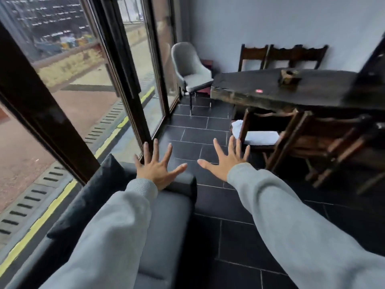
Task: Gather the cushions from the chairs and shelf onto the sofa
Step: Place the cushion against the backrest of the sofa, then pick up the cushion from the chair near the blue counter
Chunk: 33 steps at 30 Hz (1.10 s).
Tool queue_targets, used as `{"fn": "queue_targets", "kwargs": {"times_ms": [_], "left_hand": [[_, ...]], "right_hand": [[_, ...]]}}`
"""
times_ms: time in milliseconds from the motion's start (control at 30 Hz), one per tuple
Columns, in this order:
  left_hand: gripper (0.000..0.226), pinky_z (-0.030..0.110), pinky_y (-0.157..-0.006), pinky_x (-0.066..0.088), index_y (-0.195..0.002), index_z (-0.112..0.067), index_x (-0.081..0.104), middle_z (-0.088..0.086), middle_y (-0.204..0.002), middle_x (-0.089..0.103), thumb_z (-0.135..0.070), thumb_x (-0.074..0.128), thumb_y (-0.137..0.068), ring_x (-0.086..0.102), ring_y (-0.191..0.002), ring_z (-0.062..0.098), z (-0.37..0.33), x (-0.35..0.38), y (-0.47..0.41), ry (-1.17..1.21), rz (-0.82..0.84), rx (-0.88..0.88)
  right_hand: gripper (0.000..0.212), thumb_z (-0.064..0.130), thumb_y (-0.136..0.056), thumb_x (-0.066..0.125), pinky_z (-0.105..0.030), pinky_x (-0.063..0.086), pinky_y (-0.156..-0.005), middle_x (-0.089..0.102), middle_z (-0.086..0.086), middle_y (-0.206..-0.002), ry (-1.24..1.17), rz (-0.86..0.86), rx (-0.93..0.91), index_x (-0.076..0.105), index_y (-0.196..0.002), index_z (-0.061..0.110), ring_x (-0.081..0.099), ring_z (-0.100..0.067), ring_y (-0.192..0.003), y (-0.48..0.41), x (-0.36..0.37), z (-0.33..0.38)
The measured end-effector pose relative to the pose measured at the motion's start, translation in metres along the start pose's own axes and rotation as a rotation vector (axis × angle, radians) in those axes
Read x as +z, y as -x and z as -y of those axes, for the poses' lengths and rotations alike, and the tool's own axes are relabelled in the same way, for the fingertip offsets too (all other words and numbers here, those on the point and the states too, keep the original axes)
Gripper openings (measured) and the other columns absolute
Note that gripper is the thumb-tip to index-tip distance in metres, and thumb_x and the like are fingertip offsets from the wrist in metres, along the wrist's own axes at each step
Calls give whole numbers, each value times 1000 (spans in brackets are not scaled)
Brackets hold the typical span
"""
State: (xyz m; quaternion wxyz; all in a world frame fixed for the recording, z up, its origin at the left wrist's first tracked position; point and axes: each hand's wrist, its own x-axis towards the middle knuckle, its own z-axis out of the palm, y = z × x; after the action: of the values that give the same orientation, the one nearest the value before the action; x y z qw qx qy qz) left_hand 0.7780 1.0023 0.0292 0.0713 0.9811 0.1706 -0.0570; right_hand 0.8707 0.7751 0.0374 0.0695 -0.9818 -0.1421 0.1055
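Observation:
A grey sofa (166,222) runs along the window at the lower left, with a dark cushion (87,195) leaning on its back. My left hand (157,165) is spread open over the sofa's far armrest, holding nothing. My right hand (226,158) is spread open over the dark tiled floor, also empty. A white cushion (260,137) lies on the seat of a wooden chair (248,126) beside the table, just beyond my right hand. A grey upholstered chair (192,69) stands in the far corner with nothing on its seat.
A long dark wooden table (291,90) fills the right side, with a small wooden holder (289,76) on it. More wooden chairs (325,140) stand around it, and several line the far wall. Glass doors (133,69) run along the left. Dark tile floor (198,130) lies between sofa and table.

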Motion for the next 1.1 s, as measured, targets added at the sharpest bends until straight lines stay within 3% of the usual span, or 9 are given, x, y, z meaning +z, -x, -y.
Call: {"fn": "queue_targets", "kwargs": {"times_ms": [167, 300, 400, 633, 867, 1100], "left_hand": [[109, 69, -117, -16, -158, -53, -19, -1, -164, -40, -105, 3, -64, -38, -151, 31, -147, 2, 25, -43, 19, 206], [118, 69, -119, -15, -156, -54, -21, -1, -166, -38, -110, 1, -54, -38, -151, 30, -294, 18, 73, -27, 6, 393], [125, 68, -118, -15, -157, -55, -16, -1, -169, -32, -112, 1, -48, -35, -152, 30, -403, 37, 135, 0, 41, 513], [115, 67, -120, -13, -160, -52, -14, 0, -169, -32, -106, 19, -63, -33, -153, 31, -642, 90, 295, -106, 112, 926], [117, 67, -119, -17, -158, -53, -18, -2, -167, -36, -109, 10, -59, -36, -152, 30, -835, 148, 457, -178, 174, 1343], [120, 68, -118, -17, -157, -53, -19, 0, -167, -37, -110, 10, -55, -36, -152, 31, -985, 205, 583, -224, 282, 1634]], "right_hand": [[122, 108, -51, 7, -61, -23, -115, -29, -15, -165, -74, -48, 190, -17, -155, 49, -32, -33, -150, 73, -32, -138], [120, 106, -53, 2, -60, -24, -115, -27, -15, -166, -123, -137, 383, -13, -157, 47, -32, -32, -150, 167, -43, -275], [120, 106, -54, 3, -60, -25, -114, -28, -14, -165, -148, -156, 514, -15, -156, 47, -32, -32, -150, 257, -43, -376], [127, 109, -48, 4, -64, -23, -113, -31, -17, -164, -169, -155, 928, -23, -154, 45, -32, -37, -149, 488, -25, -580], [138, 112, -37, 9, -64, -20, -114, -28, -17, -165, -257, -217, 1374, -19, -155, 46, -29, -39, -150, 684, 6, -700], [138, 112, -32, 2, -63, -21, -114, -37, -14, -161, -351, -189, 1700, -27, -151, 48, -32, -39, -149, 804, 36, -781]]}}
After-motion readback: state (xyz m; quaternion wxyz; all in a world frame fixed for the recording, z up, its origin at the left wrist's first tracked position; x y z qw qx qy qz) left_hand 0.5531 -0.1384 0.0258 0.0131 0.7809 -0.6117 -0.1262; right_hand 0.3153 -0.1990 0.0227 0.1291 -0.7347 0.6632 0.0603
